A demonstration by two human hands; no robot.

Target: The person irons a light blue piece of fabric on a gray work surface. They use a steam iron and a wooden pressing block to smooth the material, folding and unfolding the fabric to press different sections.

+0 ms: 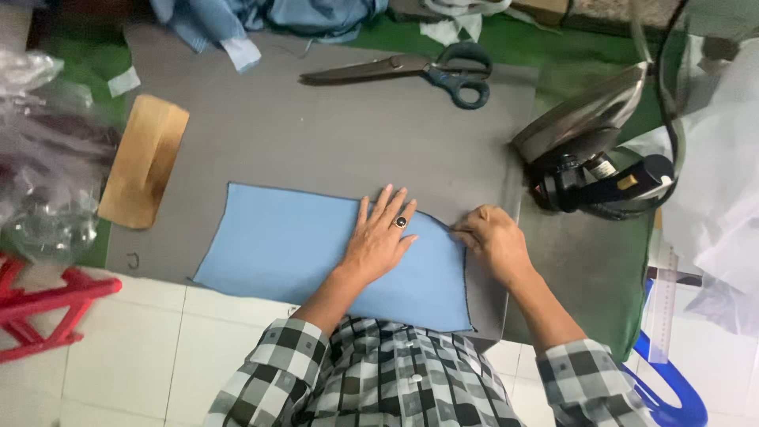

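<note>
- Nearest the camera, checked sleeves [278,360] reach forward over a white tiled floor [134,348] to the near edge of the counter [316,126].
- On the grey pad of that counter lies a blue cloth piece [285,245], flat, its near edge running close along the counter's near edge and its left corner close to that edge.
- The left hand [379,237], a ring on one finger, lies palm down on the cloth with fingers spread and straight, gripping nothing, pressing near the cloth's upper right edge.
- The right hand [494,241] sits just beside the cloth's right edge, fingers curled together at the dark-stitched border; whether they pinch the edge itself I cannot tell.
- Left of the cloth, bare grey pad stays open up to a wooden block [142,162] that overhangs the pad's left edge.
- Right of the hands, an iron [589,142] rests tipped on its side on the green cover, near the right hand yet apart from it.
- Beyond the cloth, a wide stretch of grey pad lies bare.
- Farther back, dark-handled scissors [411,71] lie near the pad's far edge, blades pointing left.
- At the far edge, crumpled blue fabric [269,20] is heaped.
</note>
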